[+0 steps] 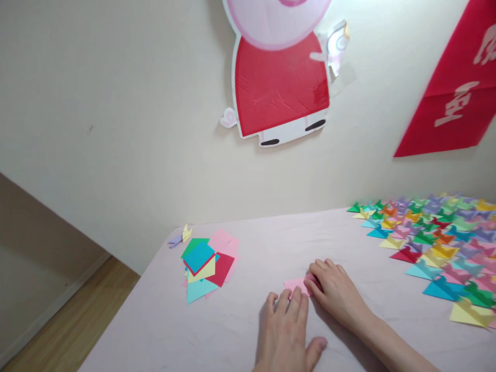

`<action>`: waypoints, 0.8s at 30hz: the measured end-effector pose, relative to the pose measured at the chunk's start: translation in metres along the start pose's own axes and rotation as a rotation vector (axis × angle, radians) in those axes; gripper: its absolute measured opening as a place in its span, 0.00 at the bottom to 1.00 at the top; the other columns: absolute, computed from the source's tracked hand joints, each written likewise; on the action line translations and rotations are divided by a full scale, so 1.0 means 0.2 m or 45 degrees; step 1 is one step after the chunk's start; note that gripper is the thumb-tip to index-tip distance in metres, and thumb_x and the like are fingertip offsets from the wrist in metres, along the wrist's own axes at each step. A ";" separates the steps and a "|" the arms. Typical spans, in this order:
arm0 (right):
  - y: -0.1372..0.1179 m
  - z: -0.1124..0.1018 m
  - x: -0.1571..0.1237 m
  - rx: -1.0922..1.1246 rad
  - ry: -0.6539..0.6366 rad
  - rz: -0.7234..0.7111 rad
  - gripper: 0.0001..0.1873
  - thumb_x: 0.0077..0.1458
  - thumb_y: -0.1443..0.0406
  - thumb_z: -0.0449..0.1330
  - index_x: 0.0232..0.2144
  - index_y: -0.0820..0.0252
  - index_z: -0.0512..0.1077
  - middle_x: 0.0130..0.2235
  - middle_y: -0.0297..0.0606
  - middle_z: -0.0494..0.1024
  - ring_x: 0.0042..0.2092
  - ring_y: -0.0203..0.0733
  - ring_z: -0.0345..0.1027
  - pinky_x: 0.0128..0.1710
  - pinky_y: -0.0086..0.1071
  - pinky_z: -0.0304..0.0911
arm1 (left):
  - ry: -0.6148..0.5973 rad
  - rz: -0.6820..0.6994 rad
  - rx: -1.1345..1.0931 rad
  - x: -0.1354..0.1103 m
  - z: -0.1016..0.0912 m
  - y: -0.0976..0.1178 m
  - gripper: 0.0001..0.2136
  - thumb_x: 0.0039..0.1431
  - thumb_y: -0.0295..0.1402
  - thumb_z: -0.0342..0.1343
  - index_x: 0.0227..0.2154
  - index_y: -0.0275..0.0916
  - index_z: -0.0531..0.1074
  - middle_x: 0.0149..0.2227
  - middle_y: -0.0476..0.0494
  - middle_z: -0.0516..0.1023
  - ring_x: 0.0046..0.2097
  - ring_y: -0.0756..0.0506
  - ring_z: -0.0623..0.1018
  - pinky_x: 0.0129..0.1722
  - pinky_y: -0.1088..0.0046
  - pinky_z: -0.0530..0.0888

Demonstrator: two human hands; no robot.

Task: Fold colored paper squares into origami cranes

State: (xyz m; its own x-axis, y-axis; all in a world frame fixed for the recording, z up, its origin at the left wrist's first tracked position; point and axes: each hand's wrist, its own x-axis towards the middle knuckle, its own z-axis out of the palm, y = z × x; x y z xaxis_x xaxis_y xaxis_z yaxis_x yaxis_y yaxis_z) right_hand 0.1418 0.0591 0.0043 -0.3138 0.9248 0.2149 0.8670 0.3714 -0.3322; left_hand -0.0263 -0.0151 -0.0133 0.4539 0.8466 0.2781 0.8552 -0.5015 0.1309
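Note:
A small pink paper (295,285) lies on the pale pink table (248,243) in front of me. My left hand (287,330) rests flat with its fingertips on the paper's near edge, fingers stretched out. My right hand (335,289) lies over the paper's right side, fingers curled down and pressing on it. Part of the paper is hidden under both hands.
A loose pile of coloured paper squares (205,263) lies to the left, with two small folded pieces (182,236) behind it. Several folded paper shapes (437,243) in many colours cover the right side. The table's left edge drops to a wooden floor (70,325). Wall decorations hang behind.

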 end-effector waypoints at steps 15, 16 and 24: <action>0.04 0.00 -0.08 0.298 -0.037 0.057 0.20 0.52 0.66 0.56 0.47 0.46 0.74 0.48 0.39 0.75 0.48 0.51 0.67 0.47 0.43 0.59 | -0.042 0.007 0.017 0.02 -0.04 -0.01 0.31 0.61 0.57 0.51 0.56 0.37 0.69 0.60 0.39 0.71 0.57 0.34 0.71 0.57 0.46 0.66; 0.04 0.00 -0.07 0.317 -0.059 0.053 0.21 0.52 0.67 0.56 0.48 0.47 0.73 0.48 0.39 0.75 0.49 0.50 0.67 0.48 0.43 0.59 | -0.043 -0.010 0.029 0.01 -0.05 -0.02 0.31 0.60 0.57 0.51 0.55 0.37 0.70 0.60 0.38 0.71 0.57 0.34 0.71 0.57 0.46 0.66; 0.15 0.02 -0.04 0.493 -0.119 0.061 0.27 0.46 0.70 0.52 0.49 0.51 0.71 0.48 0.40 0.77 0.49 0.49 0.67 0.51 0.43 0.60 | -0.111 -0.206 -0.042 -0.08 -0.16 -0.06 0.29 0.59 0.56 0.54 0.54 0.40 0.71 0.62 0.38 0.68 0.61 0.31 0.67 0.60 0.43 0.61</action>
State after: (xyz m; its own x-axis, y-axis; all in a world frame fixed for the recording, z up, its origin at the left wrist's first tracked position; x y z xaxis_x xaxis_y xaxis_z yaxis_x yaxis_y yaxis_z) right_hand 0.1687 0.0631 -0.0104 -0.3261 0.9386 0.1124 0.6769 0.3148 -0.6653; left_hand -0.0526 -0.0285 0.0100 0.3319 0.9283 0.1676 0.9110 -0.3615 0.1987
